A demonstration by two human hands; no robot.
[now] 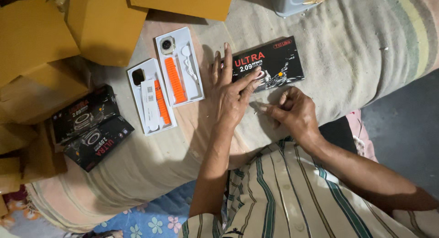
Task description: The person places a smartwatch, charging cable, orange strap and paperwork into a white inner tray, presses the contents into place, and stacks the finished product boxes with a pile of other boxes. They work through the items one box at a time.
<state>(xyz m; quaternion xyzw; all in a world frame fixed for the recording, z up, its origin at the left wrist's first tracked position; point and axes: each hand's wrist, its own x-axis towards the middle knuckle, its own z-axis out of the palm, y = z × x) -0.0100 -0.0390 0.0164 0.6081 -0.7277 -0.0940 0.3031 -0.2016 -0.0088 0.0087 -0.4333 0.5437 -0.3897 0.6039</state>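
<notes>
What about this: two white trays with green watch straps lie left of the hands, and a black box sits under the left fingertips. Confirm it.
Not quite. The head view shows the straps are orange, not green. The rest holds: the two white trays lie left of the hands, and the black box sits at the fingertips of the left hand.

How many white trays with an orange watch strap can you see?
2: one tray just left of the left hand, the other tray further left, beside the black boxes. More may be hidden in boxes.
</notes>
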